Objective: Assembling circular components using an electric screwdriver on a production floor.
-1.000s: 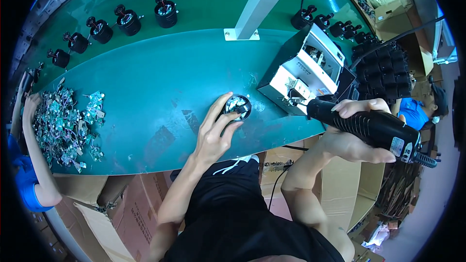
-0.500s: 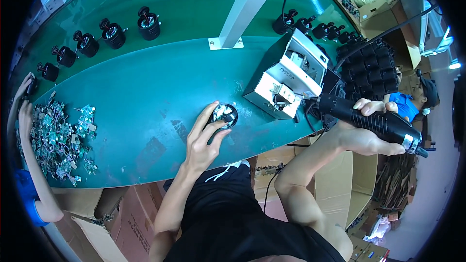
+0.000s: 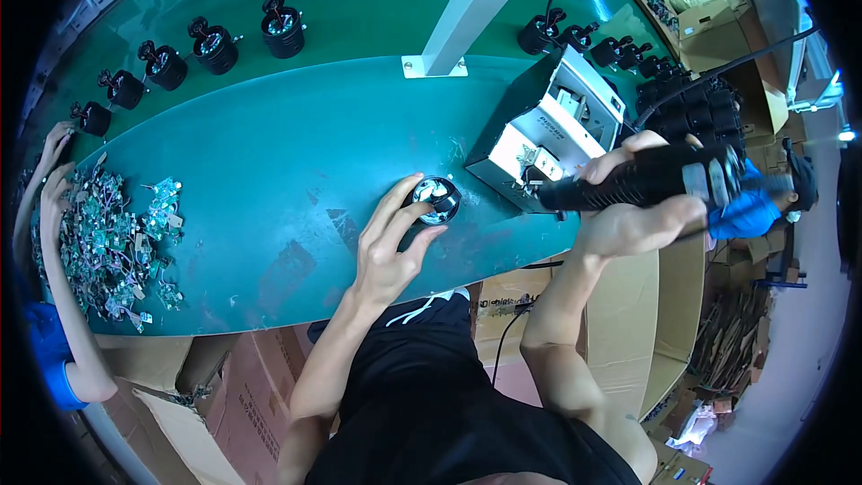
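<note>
My left hand (image 3: 388, 247) is closed around a small round black housing (image 3: 438, 187) on the green table, its fingers and thumb at the rim. Inside the housing are shiny silver surfaces and a dark piece. In my right hand (image 3: 642, 226) is a black electric screwdriver (image 3: 651, 176), held almost level and partly smeared by motion. The screwdriver's front end is at the near face of a white and black screw feeder box (image 3: 579, 130), to the right of the housing; its exact tip is hard to make out.
Several black housings (image 3: 214, 49) stand in a row on the green belt beyond the table (image 3: 260, 171). A metal post (image 3: 476, 9) rises behind. At left, a pile of small circuit boards (image 3: 112, 242) lies near another person's hands (image 3: 56, 189). Stacked black housings (image 3: 696, 117) and cardboard boxes are at right.
My right hand has brought the screwdriver leftward, closer to the screw feeder's front. My left hand keeps its grip on the housing. At far left, the other person's hand has moved to the belt.
</note>
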`<state>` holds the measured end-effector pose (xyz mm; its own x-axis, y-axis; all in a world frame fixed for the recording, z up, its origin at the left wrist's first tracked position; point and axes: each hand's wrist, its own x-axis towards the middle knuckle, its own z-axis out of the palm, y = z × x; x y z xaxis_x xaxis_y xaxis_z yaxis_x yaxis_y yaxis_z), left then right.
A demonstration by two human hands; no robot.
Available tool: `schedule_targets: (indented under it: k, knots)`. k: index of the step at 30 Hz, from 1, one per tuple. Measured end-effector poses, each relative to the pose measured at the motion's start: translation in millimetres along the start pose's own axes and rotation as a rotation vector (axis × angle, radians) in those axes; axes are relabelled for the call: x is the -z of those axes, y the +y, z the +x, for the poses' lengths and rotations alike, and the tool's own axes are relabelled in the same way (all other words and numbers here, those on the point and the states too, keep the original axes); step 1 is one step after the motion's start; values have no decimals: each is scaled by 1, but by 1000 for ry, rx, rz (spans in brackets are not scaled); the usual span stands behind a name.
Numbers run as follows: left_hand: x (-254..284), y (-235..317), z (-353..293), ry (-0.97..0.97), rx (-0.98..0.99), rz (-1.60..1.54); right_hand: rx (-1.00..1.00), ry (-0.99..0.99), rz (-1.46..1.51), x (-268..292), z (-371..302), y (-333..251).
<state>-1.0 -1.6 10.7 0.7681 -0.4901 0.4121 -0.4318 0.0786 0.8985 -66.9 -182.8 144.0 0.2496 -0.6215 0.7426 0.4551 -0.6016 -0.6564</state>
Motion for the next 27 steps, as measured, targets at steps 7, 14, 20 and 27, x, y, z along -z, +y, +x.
schedule_targets:
  k: [7,14,20,27]
  knots:
    - [2,-1,2,11,12,5,88,-15,111,6,-3,-2]
    - [1,-1,2,6,8,-8,185,-61,88,-3,2,7]
    - [2,-1,3,22,9,-1,-57,-92,251,6,-9,-9]
    - [2,-4,0,21,-1,-7,-15,-55,438,-33,-40,-27]
